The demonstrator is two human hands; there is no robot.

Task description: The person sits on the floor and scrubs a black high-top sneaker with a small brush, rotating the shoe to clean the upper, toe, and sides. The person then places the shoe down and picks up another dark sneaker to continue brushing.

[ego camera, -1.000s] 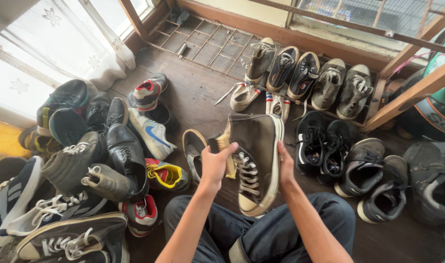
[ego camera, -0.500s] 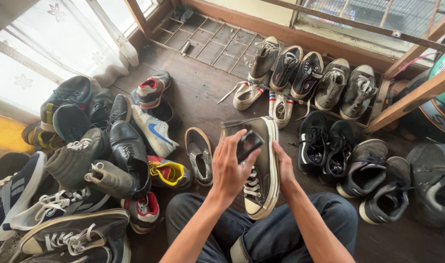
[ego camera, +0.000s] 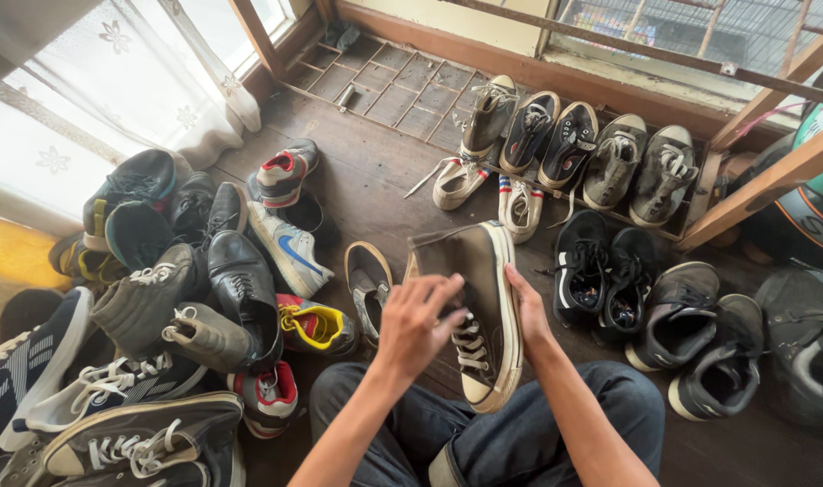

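A grey-brown high-top canvas sneaker (ego camera: pixel 484 271) with white laces and a pale rubber sole is held above my lap, toe pointing toward me. My left hand (ego camera: pixel 416 325) lies on its upper near the laces, fingers curled over the tongue area. Cupping the sole edge on the other side is my right hand (ego camera: pixel 529 311). A loose insole or flat shoe (ego camera: pixel 368 275) lies on the wooden floor just left of the sneaker. My knees in dark jeans (ego camera: pixel 610 406) are below.
A pile of mixed shoes (ego camera: pixel 186 298) crowds the left, with a white sneaker (ego camera: pixel 290 248) and a yellow-lined one (ego camera: pixel 317 326). A row of sneakers (ego camera: pixel 574 144) lines the far wall; black shoes (ego camera: pixel 610 280) sit at right. A curtain (ego camera: pixel 114 108) hangs at left.
The high-top has stayed in both hands while being tilted. My left hand has shifted from the ankle opening down onto the laces; the flat insole now lies bare on the floor.
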